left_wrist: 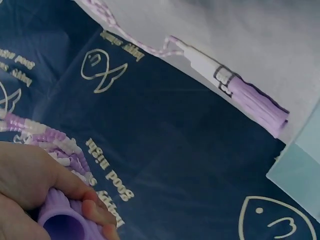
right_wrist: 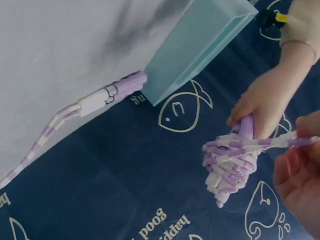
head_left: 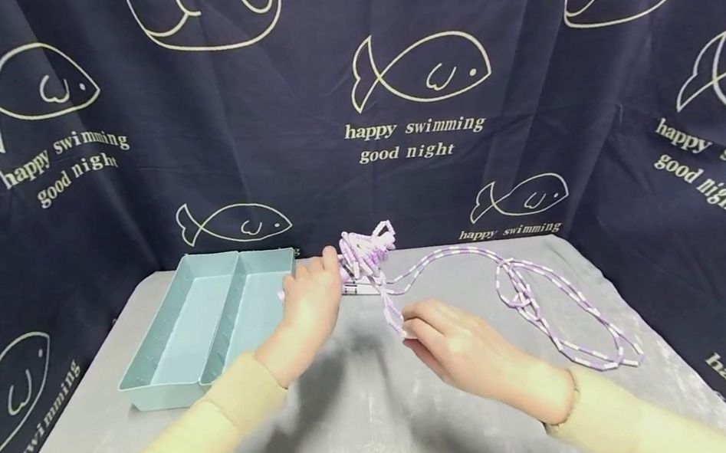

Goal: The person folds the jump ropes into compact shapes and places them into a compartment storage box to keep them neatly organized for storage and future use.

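Purple-and-white beaded jump rope is wound into a bundle above the back of the table. My left hand grips its purple handle, whose hollow end shows in the left wrist view. A short strand runs from the bundle to my right hand, which pinches it between thumb and fingers. On the table behind the bundle lies another jump rope handle, white and purple with a dark printed label. From that handle, doubled beaded rope stretches right in loose loops.
A light blue tray with two long compartments stands on the left of the grey table. Dark blue curtains with printed fish hang behind the table and on both sides.
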`<state>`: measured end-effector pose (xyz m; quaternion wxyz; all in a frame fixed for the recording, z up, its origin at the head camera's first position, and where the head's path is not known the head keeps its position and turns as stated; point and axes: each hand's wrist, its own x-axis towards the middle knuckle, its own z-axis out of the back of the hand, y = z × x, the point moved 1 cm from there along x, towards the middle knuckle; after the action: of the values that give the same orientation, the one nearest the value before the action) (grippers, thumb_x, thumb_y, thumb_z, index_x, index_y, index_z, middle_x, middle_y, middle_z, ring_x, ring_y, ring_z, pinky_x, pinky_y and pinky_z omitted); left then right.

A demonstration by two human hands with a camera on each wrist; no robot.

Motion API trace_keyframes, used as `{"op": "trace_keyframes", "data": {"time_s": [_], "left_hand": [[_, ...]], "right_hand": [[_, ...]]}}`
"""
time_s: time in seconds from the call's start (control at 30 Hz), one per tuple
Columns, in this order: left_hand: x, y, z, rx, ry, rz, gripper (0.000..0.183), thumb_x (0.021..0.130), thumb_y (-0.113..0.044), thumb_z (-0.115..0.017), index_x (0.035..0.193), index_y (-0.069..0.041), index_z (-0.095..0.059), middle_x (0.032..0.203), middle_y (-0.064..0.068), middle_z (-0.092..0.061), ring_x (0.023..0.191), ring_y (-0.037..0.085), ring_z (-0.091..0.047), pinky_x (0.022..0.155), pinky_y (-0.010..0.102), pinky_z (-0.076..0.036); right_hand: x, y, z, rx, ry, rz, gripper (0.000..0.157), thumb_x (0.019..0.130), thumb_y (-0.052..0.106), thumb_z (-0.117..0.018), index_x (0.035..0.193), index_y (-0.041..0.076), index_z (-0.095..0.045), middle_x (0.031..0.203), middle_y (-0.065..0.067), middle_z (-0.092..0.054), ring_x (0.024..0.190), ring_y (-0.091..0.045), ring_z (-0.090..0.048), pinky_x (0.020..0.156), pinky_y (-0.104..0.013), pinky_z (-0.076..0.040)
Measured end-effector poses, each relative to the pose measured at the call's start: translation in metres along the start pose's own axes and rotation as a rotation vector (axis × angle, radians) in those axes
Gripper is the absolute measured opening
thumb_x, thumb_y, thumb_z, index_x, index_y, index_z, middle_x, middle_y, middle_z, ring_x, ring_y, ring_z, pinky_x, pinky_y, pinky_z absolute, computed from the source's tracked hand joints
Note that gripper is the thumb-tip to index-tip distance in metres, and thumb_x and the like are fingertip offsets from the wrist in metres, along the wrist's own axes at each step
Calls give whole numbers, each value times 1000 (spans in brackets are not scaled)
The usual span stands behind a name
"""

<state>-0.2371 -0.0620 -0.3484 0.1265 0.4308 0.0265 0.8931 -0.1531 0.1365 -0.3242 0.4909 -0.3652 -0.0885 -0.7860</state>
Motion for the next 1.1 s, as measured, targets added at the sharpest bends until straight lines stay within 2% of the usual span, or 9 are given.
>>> {"op": "trace_keyframes", "data": {"time_s": [0.17,0.33,0.47,0.57,0.63,0.73,0.83,0.97,1.1], "left_hand": [[-4,-5,4,29,-59,-81,26,85,-5,-47,109,-3,-54,74,11,-59,64,28,-55,50,37,-38],[-6,-9,6,72,-110,-140,29,87,-4,-35,108,-6,-54,69,9,-55,60,27,-52,49,36,-36],[-7,-16,11,68,-140,-198,25,87,-3,-35,104,-9,-53,66,7,-51,56,26,-50,49,35,-34],[-8,-21,17,67,-157,-249,21,88,-4,-38,102,-10,-53,67,6,-50,56,25,-49,50,34,-33],[-8,-24,21,64,-174,-276,21,88,-4,-39,102,-11,-53,67,5,-51,57,24,-49,50,33,-33],[-8,-26,26,59,-215,-303,21,88,-4,-39,101,-11,-53,67,4,-51,56,23,-49,50,32,-31],[-9,-28,30,40,-273,-330,19,87,-3,-40,100,-11,-53,68,4,-51,55,22,-47,50,32,-30],[-9,-30,35,-3,-330,-350,17,85,-2,-43,98,-10,-50,70,4,-51,55,22,-46,50,32,-29],[-9,-29,38,-17,-356,-352,16,84,-2,-46,98,-10,-49,70,4,-50,56,22,-46,50,32,-30]], "right_hand": [[9,-1,6,64,41,39,26,100,17,-37,98,3,-58,104,-8,-60,93,-23,-58,80,-34,-46],[21,-7,17,90,16,33,28,101,23,-39,97,4,-59,105,-7,-60,95,-23,-57,79,-35,-44],[31,-13,25,152,-27,-4,29,100,26,-43,97,4,-61,104,-7,-61,97,-23,-58,85,-34,-45],[37,-20,30,248,-84,-77,30,99,28,-45,96,3,-62,103,-9,-61,94,-20,-59,87,-28,-46],[41,-26,33,303,-131,-138,29,98,27,-47,95,3,-63,103,-9,-61,90,-17,-60,81,-23,-47],[44,-33,35,346,-194,-235,16,95,17,-54,93,4,-64,102,-7,-62,82,-12,-58,70,-20,-46],[45,-38,35,342,-242,-335,5,89,5,-61,91,5,-66,97,-3,-64,79,-11,-55,67,-19,-44],[46,-44,35,296,-245,-464,5,85,4,-64,86,6,-68,89,-1,-65,79,-10,-56,69,-18,-43],[45,-50,38,225,-162,-552,6,81,6,-65,78,7,-70,81,-1,-66,76,-14,-58,69,-25,-46]]}}
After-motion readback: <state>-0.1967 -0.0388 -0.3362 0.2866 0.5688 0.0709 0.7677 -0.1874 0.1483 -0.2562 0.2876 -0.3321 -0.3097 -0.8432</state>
